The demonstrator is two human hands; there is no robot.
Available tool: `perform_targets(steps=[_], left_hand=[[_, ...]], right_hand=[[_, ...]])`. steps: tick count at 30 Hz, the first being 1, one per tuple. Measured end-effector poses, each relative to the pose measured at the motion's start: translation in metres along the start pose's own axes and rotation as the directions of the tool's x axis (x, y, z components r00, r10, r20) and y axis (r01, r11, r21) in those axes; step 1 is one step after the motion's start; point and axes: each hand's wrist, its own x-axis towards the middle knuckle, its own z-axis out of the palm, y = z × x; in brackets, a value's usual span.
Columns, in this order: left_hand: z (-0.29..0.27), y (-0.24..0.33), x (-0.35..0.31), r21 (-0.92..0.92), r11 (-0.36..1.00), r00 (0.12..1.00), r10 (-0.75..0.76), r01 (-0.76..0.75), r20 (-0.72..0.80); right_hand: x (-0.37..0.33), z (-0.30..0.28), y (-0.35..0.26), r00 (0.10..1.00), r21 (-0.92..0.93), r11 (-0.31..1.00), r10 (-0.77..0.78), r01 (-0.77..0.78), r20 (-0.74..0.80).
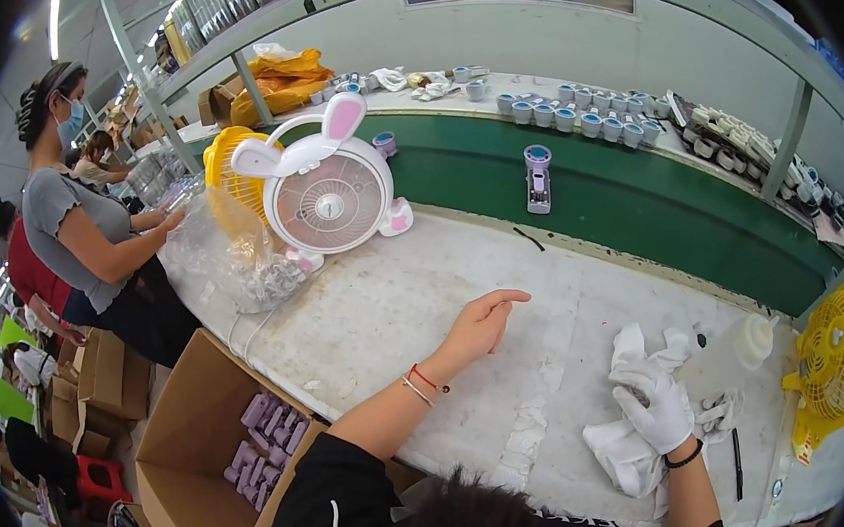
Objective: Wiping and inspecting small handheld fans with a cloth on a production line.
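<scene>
Seems to pause between grasps, holding the bare left hand [473, 329] with released fingers short of the green belt [659, 218] and the gloved right hand [662, 409], grip impossible to tell, at white fabric [615, 455] on the belt's near side, likely needing a firmer hold there and care around the bottle [741, 348] nearer the belt.

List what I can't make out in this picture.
In the head view:
Right hand: whether it grips the white cloth; white-gloved, it blends in.
Purple parts: their number, as some cover others.
Left yellow fan: much of it, behind the white rabbit-eared fan.
Table: its near edge, partly behind the person's head.
</scene>
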Motion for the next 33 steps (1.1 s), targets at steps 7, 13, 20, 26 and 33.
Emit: perform_targets(steps=[7,13,20,26,33], left_hand=[[0.006,0.002,0.001,0.017,1.0,1.0,0.015,-0.015,-0.024],[-0.002,-0.027,0.005,0.137,0.959,0.959,0.264,-0.249,-0.107],[0.007,-0.032,0.026,0.3,0.911,0.926,0.341,-0.284,-0.161],[-0.003,-0.027,0.019,0.336,0.903,0.918,0.344,-0.267,-0.195],[0.005,-0.027,0.018,0.424,0.849,0.907,0.401,-0.316,-0.127]], right_hand=[[-0.003,-0.003,0.002,0.999,0.029,0.998,0.048,-0.048,0.009],[0.004,-0.002,-0.005,0.997,-0.042,0.999,0.035,-0.032,0.07],[-0.006,-0.007,-0.005,0.984,0.0,0.99,0.137,-0.138,0.113],[-0.005,-0.002,-0.002,0.989,0.013,0.993,0.118,-0.12,0.09],[-0.005,-0.007,-0.006,0.984,0.022,0.989,0.14,-0.143,0.109]])
